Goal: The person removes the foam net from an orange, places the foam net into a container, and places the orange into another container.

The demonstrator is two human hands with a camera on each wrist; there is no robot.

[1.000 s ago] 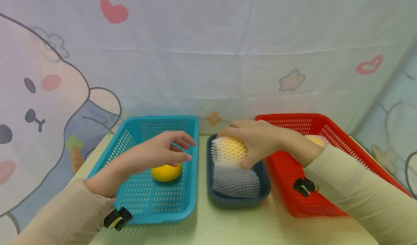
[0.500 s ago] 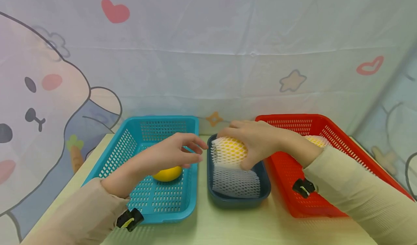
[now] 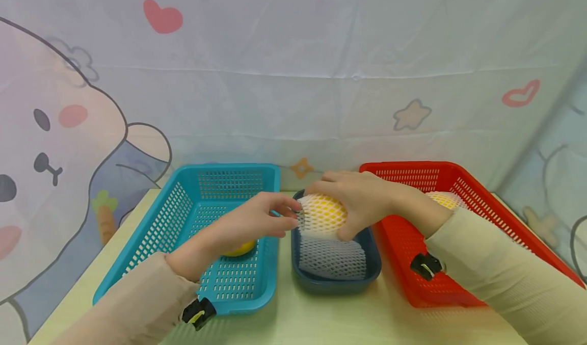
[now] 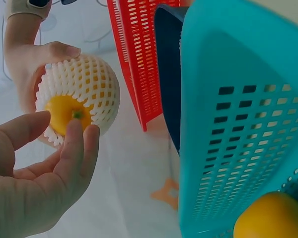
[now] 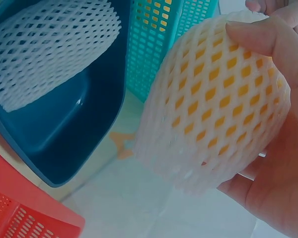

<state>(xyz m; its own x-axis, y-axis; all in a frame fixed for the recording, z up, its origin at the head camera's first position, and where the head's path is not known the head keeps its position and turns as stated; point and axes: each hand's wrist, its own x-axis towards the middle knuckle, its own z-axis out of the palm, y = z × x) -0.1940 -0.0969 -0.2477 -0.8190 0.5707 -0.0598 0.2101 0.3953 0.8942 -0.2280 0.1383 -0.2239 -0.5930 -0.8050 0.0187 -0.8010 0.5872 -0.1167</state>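
Note:
My right hand (image 3: 359, 200) grips a round yellow fruit (image 4: 63, 113) sleeved in a white foam net (image 5: 213, 99), held up over the dark blue bin (image 3: 316, 285). The fruit's green stem end shows at the net's open end, facing my left hand (image 4: 49, 168). That hand's thumb and fingers are spread and lightly bent, with the fingertips right at the net's edge. Flat foam netting (image 3: 332, 258) lies in the bin. A bare yellow fruit (image 4: 273, 218) rests in the turquoise basket (image 3: 266, 284), partly hidden under my left hand in the head view.
A red basket (image 3: 412, 289) stands on the right under my right forearm, with another netted yellow fruit (image 3: 445, 198) inside. Behind the pale table (image 3: 321, 319) hangs a printed cloth (image 3: 275, 105). The bin sits between the two baskets.
My left hand has moved right from above the turquoise basket to the open end of the foam net. My right hand, with the netted fruit, has hardly moved.

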